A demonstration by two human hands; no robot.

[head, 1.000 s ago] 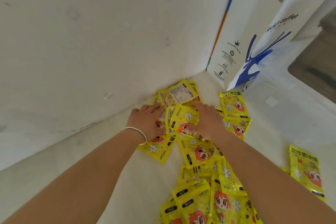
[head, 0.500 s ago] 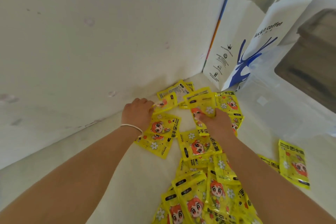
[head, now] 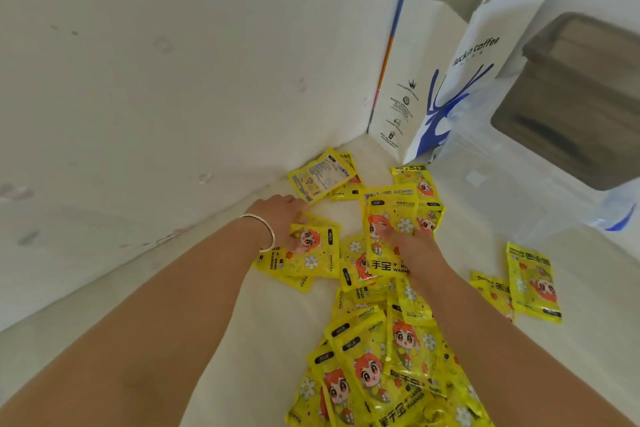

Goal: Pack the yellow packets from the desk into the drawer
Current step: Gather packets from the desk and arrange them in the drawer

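A white desk [head: 214,340] against a white wall. At left, the left hand [head: 280,218], wearing a silver bracelet [head: 265,229], pinches a small yellow packet [head: 311,237] lying crosswise. Beside it, the right hand [head: 412,246] grips an upright packet [head: 389,229], long axis pointing away, printed top farthest. More yellow packets [head: 384,367] lie scattered near both arms. At right stands a white paper bag [head: 433,80].
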